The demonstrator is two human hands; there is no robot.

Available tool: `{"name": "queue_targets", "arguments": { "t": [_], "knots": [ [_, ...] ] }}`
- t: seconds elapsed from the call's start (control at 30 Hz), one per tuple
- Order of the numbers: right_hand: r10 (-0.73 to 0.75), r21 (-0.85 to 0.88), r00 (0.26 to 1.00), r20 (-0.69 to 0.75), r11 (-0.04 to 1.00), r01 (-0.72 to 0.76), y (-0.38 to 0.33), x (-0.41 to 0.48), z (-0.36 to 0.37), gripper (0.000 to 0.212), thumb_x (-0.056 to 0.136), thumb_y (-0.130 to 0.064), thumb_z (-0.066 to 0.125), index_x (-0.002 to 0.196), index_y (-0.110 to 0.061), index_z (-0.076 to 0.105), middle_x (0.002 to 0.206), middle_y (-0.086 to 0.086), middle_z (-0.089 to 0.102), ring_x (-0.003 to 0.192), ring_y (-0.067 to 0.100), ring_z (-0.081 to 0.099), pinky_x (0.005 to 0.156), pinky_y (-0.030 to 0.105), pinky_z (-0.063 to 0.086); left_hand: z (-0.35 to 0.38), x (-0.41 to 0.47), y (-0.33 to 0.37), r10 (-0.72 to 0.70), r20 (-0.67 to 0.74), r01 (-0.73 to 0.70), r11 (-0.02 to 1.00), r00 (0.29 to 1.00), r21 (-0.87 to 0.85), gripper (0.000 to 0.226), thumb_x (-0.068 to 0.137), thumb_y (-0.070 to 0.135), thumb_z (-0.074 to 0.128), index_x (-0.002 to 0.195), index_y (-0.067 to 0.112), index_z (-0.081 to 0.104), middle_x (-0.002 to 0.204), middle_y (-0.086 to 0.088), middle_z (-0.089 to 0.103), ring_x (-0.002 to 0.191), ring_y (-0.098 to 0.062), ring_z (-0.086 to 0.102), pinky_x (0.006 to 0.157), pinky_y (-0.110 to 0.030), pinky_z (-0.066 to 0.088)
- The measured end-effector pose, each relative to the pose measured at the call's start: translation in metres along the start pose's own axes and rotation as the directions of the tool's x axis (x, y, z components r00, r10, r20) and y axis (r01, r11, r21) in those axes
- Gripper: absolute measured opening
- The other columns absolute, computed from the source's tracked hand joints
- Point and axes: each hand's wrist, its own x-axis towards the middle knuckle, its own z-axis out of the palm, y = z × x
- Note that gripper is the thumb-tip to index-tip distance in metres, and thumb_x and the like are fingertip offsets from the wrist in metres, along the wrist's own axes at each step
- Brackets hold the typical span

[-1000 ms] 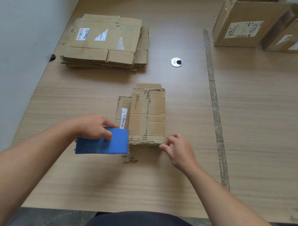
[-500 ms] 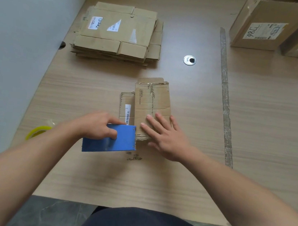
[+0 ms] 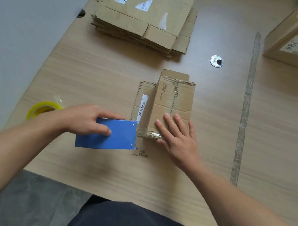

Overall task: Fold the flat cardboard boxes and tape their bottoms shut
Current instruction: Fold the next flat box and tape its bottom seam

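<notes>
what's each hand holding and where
Left hand grips the blue tape dispenser by its top edge. Right hand holds nothing, flat on the cardboard box.

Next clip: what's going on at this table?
A person is taping a small cardboard box on the table. The left hand grips a blue tape dispenser at the box's near end, where clear tape shows. The right hand presses flat on top of the box. A stack of flat boxes waits at the far left, and a yellow tape roll lies near the left edge.
</notes>
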Motion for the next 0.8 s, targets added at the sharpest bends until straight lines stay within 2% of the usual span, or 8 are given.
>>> {"name": "queue_targets", "arguments": {
  "t": [0.1, 0.2, 0.33, 0.47, 0.6, 0.7, 0.8],
  "knots": [
    [0.004, -0.010, 1.000, 0.002, 1.000, -0.004, -0.002, 0.002, -0.003, 0.056, 0.097, -0.058, 0.034, 0.148, -0.037, 0.043, 0.156, -0.005, 0.039, 0.145, 0.026, 0.036, 0.114, 0.060, 0.028, -0.005, 0.001, -0.007, -0.016, 0.013, 0.016, 1.000, 1.000, 0.020, 0.052, 0.073, 0.052, 0.060, 0.118, 0.072, 0.047, 0.129, 0.029, 0.056, 0.112, -0.002, 0.055, 0.087, -0.017, 0.040],
    [0.014, 0.013, 1.000, 0.026, 1.000, -0.015, -0.002, 0.002, -0.005, 0.056, 0.097, -0.058, 0.034, 0.148, -0.037, 0.043, 0.157, -0.005, 0.038, 0.146, 0.026, 0.034, 0.114, 0.061, 0.027, 0.000, 0.017, 0.000, -0.046, -0.018, 0.048, 0.993, 0.999, 0.109, 0.051, 0.083, 0.043, 0.064, 0.129, 0.062, 0.050, 0.124, 0.020, 0.061, 0.099, -0.006, 0.055, 0.079, -0.021, 0.041],
    [0.013, 0.029, 0.998, 0.057, 0.999, -0.015, -0.003, 0.002, -0.008, 0.057, 0.097, -0.058, 0.034, 0.148, -0.036, 0.042, 0.158, -0.005, 0.036, 0.147, 0.026, 0.031, 0.115, 0.061, 0.024, 0.006, 0.035, 0.015, -0.076, -0.062, 0.090, 0.963, 0.995, 0.254, 0.066, 0.066, 0.050, 0.047, 0.132, 0.058, 0.049, 0.125, 0.013, 0.062, 0.104, -0.018, 0.055, 0.086, -0.033, 0.048],
    [0.017, 0.041, 0.997, 0.071, 0.999, -0.020, -0.004, 0.002, -0.009, 0.057, 0.097, -0.058, 0.033, 0.149, -0.036, 0.040, 0.158, -0.004, 0.035, 0.148, 0.027, 0.030, 0.115, 0.061, 0.022, 0.007, 0.049, 0.030, -0.080, -0.089, 0.106, 0.930, 0.993, 0.352, 0.063, 0.070, 0.048, 0.043, 0.132, 0.058, 0.046, 0.126, 0.010, 0.062, 0.107, -0.022, 0.056, 0.084, -0.036, 0.048],
    [0.028, 0.053, 0.995, 0.093, 0.998, -0.033, -0.004, 0.003, -0.009, 0.060, 0.096, -0.063, 0.031, 0.149, -0.038, 0.039, 0.159, -0.005, 0.034, 0.148, 0.026, 0.028, 0.116, 0.061, 0.020, 0.009, 0.057, 0.051, -0.079, -0.140, 0.134, 0.883, 0.987, 0.450, 0.059, 0.080, 0.046, 0.045, 0.138, 0.058, 0.041, 0.131, 0.010, 0.059, 0.115, -0.023, 0.055, 0.073, -0.034, 0.035],
    [0.038, 0.052, 0.995, 0.091, 0.998, -0.043, -0.006, 0.003, -0.006, 0.060, 0.095, -0.065, 0.030, 0.149, -0.039, 0.038, 0.159, -0.005, 0.035, 0.148, 0.026, 0.029, 0.116, 0.061, 0.019, 0.011, 0.053, 0.064, -0.102, -0.165, 0.169, 0.869, 0.981, 0.466, 0.050, 0.081, 0.042, 0.047, 0.131, 0.052, 0.052, 0.120, 0.009, 0.062, 0.101, -0.023, 0.055, 0.068, -0.033, 0.030],
    [0.052, 0.055, 0.995, 0.083, 0.997, -0.057, -0.009, 0.002, -0.006, 0.059, 0.095, -0.065, 0.030, 0.148, -0.040, 0.041, 0.157, -0.006, 0.037, 0.147, 0.026, 0.032, 0.115, 0.061, 0.019, 0.018, 0.048, 0.078, -0.128, -0.220, 0.222, 0.847, 0.967, 0.484, 0.034, 0.081, 0.038, 0.050, 0.113, 0.040, 0.062, 0.089, 0.007, 0.058, 0.083, -0.024, 0.050, 0.058, -0.029, 0.027]
  ]
}}
